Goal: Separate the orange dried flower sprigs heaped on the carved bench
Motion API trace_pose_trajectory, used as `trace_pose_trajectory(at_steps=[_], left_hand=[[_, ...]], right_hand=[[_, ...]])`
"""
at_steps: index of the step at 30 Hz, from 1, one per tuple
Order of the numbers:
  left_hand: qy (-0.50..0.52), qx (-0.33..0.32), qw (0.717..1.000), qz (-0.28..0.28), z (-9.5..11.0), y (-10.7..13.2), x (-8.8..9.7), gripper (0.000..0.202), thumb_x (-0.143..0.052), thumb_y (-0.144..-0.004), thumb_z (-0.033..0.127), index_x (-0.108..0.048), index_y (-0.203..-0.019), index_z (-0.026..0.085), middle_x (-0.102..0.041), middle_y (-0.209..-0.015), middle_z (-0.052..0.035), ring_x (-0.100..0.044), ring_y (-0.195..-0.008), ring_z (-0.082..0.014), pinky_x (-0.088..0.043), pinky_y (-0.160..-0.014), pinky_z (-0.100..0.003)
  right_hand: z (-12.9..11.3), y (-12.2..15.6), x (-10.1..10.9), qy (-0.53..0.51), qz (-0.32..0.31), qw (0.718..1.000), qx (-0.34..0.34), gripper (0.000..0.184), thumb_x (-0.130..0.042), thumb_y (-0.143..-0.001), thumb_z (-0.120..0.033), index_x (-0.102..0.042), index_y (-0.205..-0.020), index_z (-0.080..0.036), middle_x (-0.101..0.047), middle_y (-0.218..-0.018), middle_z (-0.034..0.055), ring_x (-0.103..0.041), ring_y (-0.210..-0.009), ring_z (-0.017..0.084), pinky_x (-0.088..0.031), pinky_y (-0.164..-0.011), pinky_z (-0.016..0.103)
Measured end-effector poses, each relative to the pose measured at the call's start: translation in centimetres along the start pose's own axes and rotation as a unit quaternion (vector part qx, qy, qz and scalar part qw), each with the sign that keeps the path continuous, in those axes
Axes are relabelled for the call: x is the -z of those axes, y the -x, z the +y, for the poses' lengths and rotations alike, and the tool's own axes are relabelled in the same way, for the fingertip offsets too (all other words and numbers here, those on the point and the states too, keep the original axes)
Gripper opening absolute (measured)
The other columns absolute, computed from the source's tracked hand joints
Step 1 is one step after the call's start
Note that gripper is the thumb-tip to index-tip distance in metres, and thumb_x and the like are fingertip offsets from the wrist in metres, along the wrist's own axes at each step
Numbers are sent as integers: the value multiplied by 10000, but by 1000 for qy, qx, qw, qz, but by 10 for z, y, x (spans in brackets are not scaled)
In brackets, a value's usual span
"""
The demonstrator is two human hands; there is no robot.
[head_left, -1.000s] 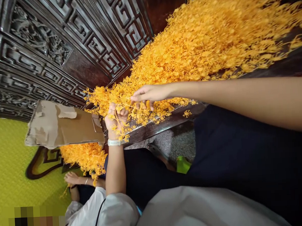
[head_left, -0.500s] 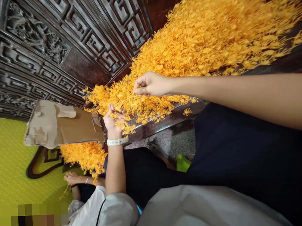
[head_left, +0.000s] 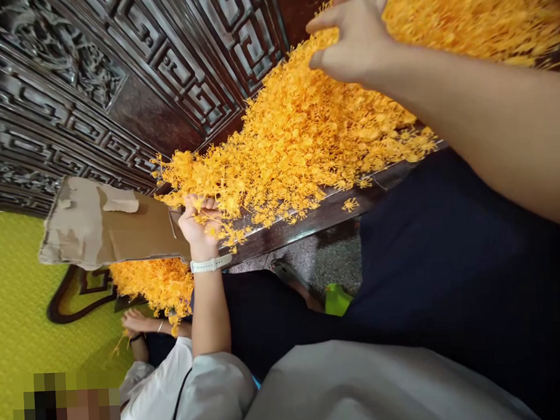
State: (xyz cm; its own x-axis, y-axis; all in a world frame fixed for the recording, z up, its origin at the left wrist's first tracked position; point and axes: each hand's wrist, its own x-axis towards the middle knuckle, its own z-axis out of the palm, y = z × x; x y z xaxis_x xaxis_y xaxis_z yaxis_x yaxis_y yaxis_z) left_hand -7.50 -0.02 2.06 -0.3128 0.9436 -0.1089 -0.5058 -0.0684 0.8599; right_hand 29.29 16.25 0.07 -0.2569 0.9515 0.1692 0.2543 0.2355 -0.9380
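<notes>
A long heap of yellow artificial flowers [head_left: 295,141], with small spidery heads on thin stems, lies along a dark wooden bench. My left hand [head_left: 198,225], wearing a pale watch band, is at the heap's near left end. Its fingers are curled round yellow flower stems, whose heads stick out beside the palm. Farther up, my right hand [head_left: 358,36] hovers over or touches the heap with its fingers spread; I see nothing held in it. Some of its fingertips are cut off by the top edge.
Behind the heap rises a carved dark wooden backrest [head_left: 180,59]. A torn cardboard piece [head_left: 118,223] stands left of my left hand, with more yellow flowers [head_left: 153,287] beyond it. A co-worker's hand [head_left: 135,320] is at lower left. One loose flower head [head_left: 350,204] lies on the bench edge [head_left: 303,227].
My right hand has moved from beside my left hand up and right over the heap, and its pinched fingers have spread. My left hand has shifted slightly left.
</notes>
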Motion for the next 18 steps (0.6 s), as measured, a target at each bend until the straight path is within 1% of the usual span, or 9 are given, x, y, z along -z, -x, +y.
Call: trace_pose_trajectory(at_steps=[2, 3, 5, 7, 9, 11, 13, 15, 18], left_hand=[[-8, 4, 1000, -3, -7, 0, -4, 330, -546, -1061, 192, -502, -734, 191, -467, -632, 29, -499, -556, -85, -440, -593, -201], [-14, 9, 1000, -3, -10, 0, -6, 337, -591, -1057, 228, -500, -735, 193, -483, -641, 28, -513, -568, -84, -452, -605, -202], [-20, 29, 999, 0, -14, 0, -8, 339, -647, -1049, 293, -517, -752, 195, -525, -672, 22, -545, -599, -86, -475, -627, -205], [-19, 46, 999, 2, -18, -1, -9, 311, -652, -1054, 317, -550, -787, 196, -562, -705, 16, -579, -630, -86, -506, -666, -208], [-22, 51, 998, 1, -20, -2, -8, 273, -645, -1057, 318, -580, -820, 199, -587, -727, 11, -599, -645, -86, -529, -685, -209], [-36, 52, 998, -1, -22, -3, -7, 240, -665, -1038, 300, -596, -831, 202, -606, -741, 4, -611, -656, -90, -542, -687, -210], [-43, 45, 998, -10, -24, -1, -7, 237, -680, -1012, 255, -587, -801, 200, -594, -726, 5, -598, -642, -88, -536, -668, -210], [-45, 32, 998, -31, -25, 3, -9, 276, -654, -993, 189, -551, -737, 191, -534, -669, 14, -534, -578, -79, -503, -624, -209], [-30, 24, 997, -71, -25, 10, -12, 322, -585, -993, 147, -500, -685, 185, -406, -597, 26, -410, -505, -83, -448, -574, -225]], right_hand=[[-16, 11, -20, 52, 110, 992, 34, 262, -759, -990, -398, -762, -1197, -237, -693, -1135, 97, -613, -1240, 282, -609, -1008, 389], [-24, 15, -32, 55, 103, 992, 44, 215, -752, -1005, -395, -782, -1084, -198, -716, -1120, 109, -639, -1174, 277, -599, -1021, 420], [-38, 24, -55, 19, -45, 998, 26, 316, -661, -1075, -452, -782, -984, -174, -760, -1011, 111, -690, -961, 236, -613, -920, 419], [-47, 33, -77, -34, -190, 981, 9, 372, -645, -1085, -493, -776, -956, -170, -769, -896, 84, -689, -785, 184, -603, -767, 348], [-51, 43, -96, -66, -263, 962, 21, 339, -733, -1038, -461, -753, -871, -166, -748, -826, 51, -672, -714, 141, -565, -688, 279], [-53, 50, -108, -83, -281, 954, 55, 333, -786, -1003, -410, -710, -785, -170, -720, -779, 28, -645, -670, 115, -544, -660, 251], [-54, 49, -113, -88, -250, 961, 75, 328, -782, -1005, -376, -682, -765, -177, -687, -735, 21, -619, -642, 111, -538, -640, 248], [-54, 40, -109, -84, -190, 975, 81, 318, -762, -1018, -379, -673, -781, -187, -657, -710, 25, -620, -656, 128, -539, -616, 249], [-49, 16, -86, -86, -46, 993, 71, 297, -741, -1024, -344, -645, -780, -204, -619, -695, 28, -630, -693, 143, -516, -552, 217]])
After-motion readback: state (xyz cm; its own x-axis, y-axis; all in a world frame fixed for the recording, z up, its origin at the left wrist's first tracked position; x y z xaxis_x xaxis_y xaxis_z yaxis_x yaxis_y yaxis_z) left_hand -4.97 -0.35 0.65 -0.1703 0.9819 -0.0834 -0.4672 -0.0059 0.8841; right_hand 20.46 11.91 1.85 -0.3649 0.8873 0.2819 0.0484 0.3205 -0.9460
